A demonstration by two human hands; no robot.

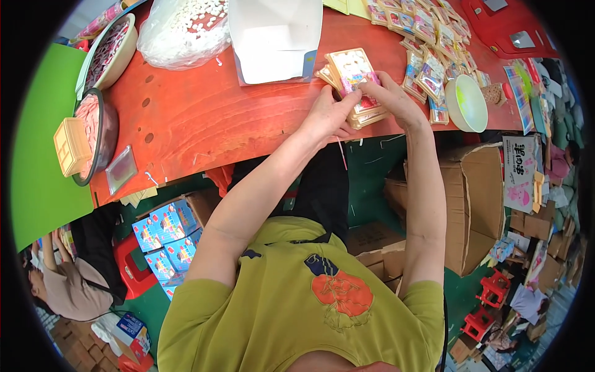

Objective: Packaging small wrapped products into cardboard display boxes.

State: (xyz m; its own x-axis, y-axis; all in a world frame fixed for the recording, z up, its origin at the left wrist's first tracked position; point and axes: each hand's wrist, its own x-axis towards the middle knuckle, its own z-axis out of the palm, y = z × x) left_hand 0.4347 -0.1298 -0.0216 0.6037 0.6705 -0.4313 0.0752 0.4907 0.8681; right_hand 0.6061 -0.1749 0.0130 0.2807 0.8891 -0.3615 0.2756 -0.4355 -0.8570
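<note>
A small stack of flat, tray-shaped packs with colourful printed fronts and white pieces showing inside stands at the table's near edge. My left hand is closed round its left and near side, the thumb lying across the front. From the right, my right hand grips the same stack, its thumb also on the front and its fingers along the far right side. Just left of the stack sits an open white box. Many similar packs lie heaped to the right.
A pale green bowl stands by the heap. A clear bag of white pieces, two filled basins and beige plastic trays are at left. Blue boxes and a cardboard carton sit below the red table.
</note>
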